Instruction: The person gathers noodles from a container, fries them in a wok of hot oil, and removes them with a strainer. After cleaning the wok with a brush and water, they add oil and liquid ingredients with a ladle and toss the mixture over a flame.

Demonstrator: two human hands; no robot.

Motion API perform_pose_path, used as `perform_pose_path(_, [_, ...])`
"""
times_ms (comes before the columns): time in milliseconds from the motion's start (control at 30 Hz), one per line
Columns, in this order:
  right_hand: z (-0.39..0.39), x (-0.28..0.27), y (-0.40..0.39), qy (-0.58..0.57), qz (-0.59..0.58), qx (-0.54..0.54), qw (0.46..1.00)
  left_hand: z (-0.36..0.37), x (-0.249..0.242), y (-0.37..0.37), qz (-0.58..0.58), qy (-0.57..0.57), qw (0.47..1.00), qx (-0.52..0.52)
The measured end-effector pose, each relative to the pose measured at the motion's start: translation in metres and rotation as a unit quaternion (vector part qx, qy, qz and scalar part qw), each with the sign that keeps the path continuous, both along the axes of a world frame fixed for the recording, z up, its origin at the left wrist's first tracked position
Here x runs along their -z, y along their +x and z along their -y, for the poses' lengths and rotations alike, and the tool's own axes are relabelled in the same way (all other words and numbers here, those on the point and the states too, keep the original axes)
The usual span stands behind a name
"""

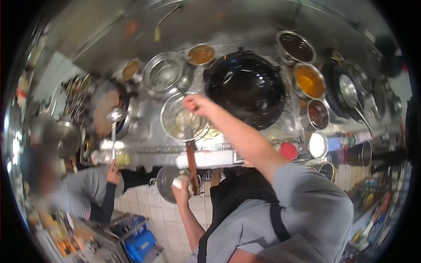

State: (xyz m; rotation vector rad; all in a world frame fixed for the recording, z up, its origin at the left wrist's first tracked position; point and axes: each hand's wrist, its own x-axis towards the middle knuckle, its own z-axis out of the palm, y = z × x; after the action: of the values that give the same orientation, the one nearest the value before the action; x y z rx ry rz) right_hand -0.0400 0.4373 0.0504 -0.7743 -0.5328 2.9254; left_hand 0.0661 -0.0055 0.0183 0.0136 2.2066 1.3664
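Observation:
Low in front of the counter, my left hand (180,195) is closed around a bunched white cloth (179,181). Right beside it runs a long wooden handle (191,160), whose upper end overlaps a round metal strainer bowl (165,124) on the counter. Pale bits of food (183,118) lie in that bowl. Reaching across from the right, my right hand (197,105) is over the bowl's rim with its fingers curled together; I cannot tell what they hold. Close right of this hand sits a large black wok (245,90) with shiny liquid inside.
A metal pot of clear liquid (164,72) stands behind the bowl. Sauce containers (309,80) line the wok's right side, near a ladle (349,92). At the left, another person (83,188) holds a long ladle (115,127) over a second wok. A blue crate (140,245) is below.

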Motion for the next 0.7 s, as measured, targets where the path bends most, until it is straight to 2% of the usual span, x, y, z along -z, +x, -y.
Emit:
perform_pose_path(33, [-0.004, -0.021, 0.024, 0.028, 0.013, -0.016, 0.999, -0.003, -0.003, -0.002, 0.071, 0.034, 0.997, 0.023])
perform_pose_path(67, [-0.012, -0.020, 0.038, 0.034, -0.002, -0.025, 0.999, -0.007, 0.002, -0.001, 0.161, 0.054, 0.985, -0.019])
perform_pose_path(100, [-0.019, -0.024, 0.052, 0.066, 0.002, -0.021, 0.998, -0.004, 0.023, 0.000, 0.241, 0.139, 0.959, -0.046])
perform_pose_path(133, [-0.026, -0.039, 0.069, 0.106, 0.012, -0.063, 0.992, -0.001, 0.040, 0.000, 0.317, 0.224, 0.919, -0.068])
perform_pose_path(167, [-0.032, -0.052, 0.083, 0.181, 0.054, -0.075, 0.979, 0.001, 0.037, -0.001, 0.388, 0.289, 0.875, -0.027])
perform_pose_path(233, [-0.031, -0.091, 0.110, 0.337, 0.090, -0.071, 0.934, -0.002, 0.019, -0.007, 0.512, 0.408, 0.754, 0.058])
perform_pose_path(267, [-0.038, -0.093, 0.117, 0.439, 0.135, -0.096, 0.883, -0.004, 0.018, -0.003, 0.435, 0.366, 0.823, 0.019])
perform_pose_path(333, [-0.032, -0.129, 0.121, 0.611, 0.243, -0.134, 0.741, -0.016, 0.015, 0.008, 0.265, 0.264, 0.926, -0.058])
perform_pose_path(433, [-0.044, -0.100, 0.079, 0.829, 0.229, -0.096, 0.501, -0.016, -0.018, 0.008, 0.172, 0.199, 0.964, -0.023])
perform_pose_path(467, [-0.043, -0.099, 0.056, 0.791, 0.281, -0.146, 0.523, -0.015, -0.026, 0.007, 0.146, 0.179, 0.973, -0.018])
perform_pose_path(533, [-0.040, -0.079, 0.014, 0.815, 0.264, -0.158, 0.490, -0.011, -0.014, 0.005, 0.110, 0.152, 0.982, -0.017])
perform_pose_path(600, [-0.033, -0.058, -0.023, 0.787, 0.277, -0.180, 0.520, -0.004, 0.007, 0.001, 0.062, 0.125, 0.990, 0.010])
perform_pose_path(633, [-0.030, -0.058, -0.040, 0.725, 0.285, -0.235, 0.582, 0.000, 0.008, -0.001, 0.095, 0.108, 0.990, 0.010])
perform_pose_path(667, [-0.031, -0.047, -0.051, 0.561, 0.237, -0.196, 0.769, 0.003, 0.010, 0.000, 0.095, 0.106, 0.990, 0.007])
perform_pose_path(700, [-0.026, -0.044, -0.058, 0.359, 0.174, -0.146, 0.905, 0.004, 0.013, 0.002, 0.096, 0.104, 0.990, 0.006])
